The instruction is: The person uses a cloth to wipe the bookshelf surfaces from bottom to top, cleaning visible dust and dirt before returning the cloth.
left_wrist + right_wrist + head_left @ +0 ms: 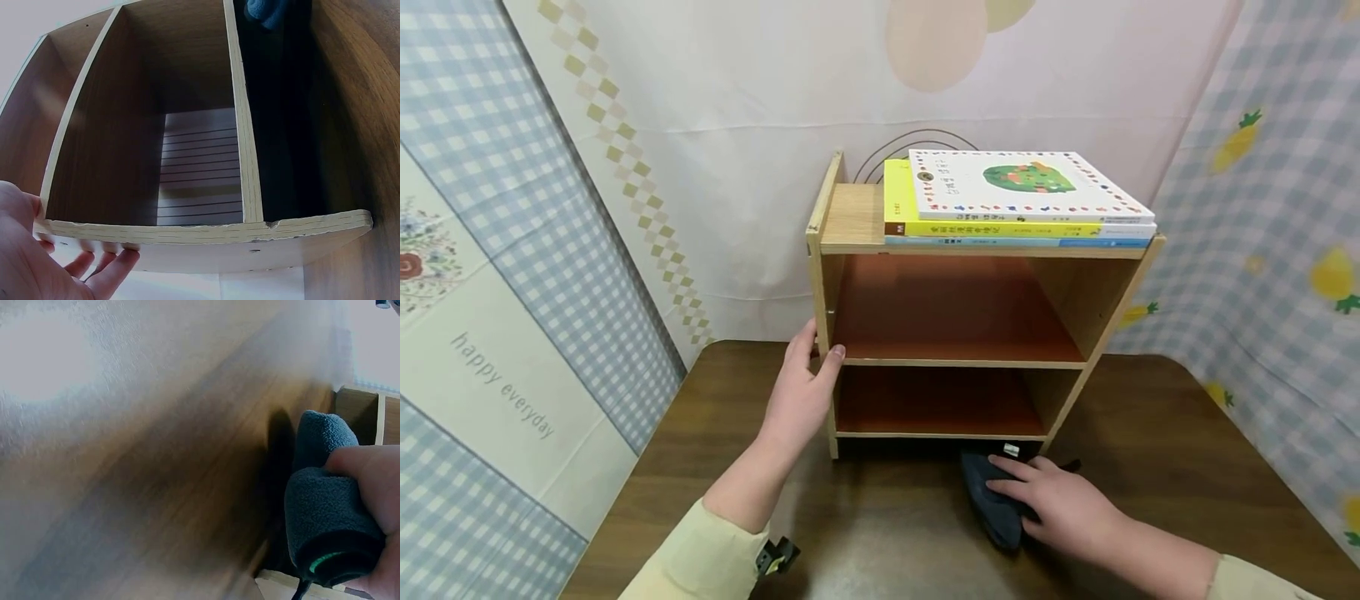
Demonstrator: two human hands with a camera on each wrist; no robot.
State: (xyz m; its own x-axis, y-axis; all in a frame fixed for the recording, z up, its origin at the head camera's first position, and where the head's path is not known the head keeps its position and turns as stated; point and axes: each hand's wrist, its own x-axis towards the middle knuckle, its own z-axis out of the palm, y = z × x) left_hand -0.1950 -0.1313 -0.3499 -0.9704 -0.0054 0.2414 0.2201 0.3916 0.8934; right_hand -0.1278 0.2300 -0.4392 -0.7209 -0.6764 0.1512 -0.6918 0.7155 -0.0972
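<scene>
A small wooden shelf [955,364] with reddish-brown boards stands on the brown table. My left hand [805,387] grips the front edge of its left side panel, thumb in front and fingers along the outside; the left wrist view shows the fingertips [128,257] on that panel. At the lower right front of the shelf, my right hand [1060,504] holds a dark blue-grey fuzzy cloth [992,500]. In the right wrist view, the cloth [325,500] is bunched in the hand, with a black end and a thin cord. Part of it is hidden under my fingers.
Several books [1022,196] lie stacked on the shelf's top board. Beneath the lowest board is a dark gap at table level. A patterned curtain [760,75] hangs behind, with checked cloth on both sides. The brown table [700,467] has rounded back corners.
</scene>
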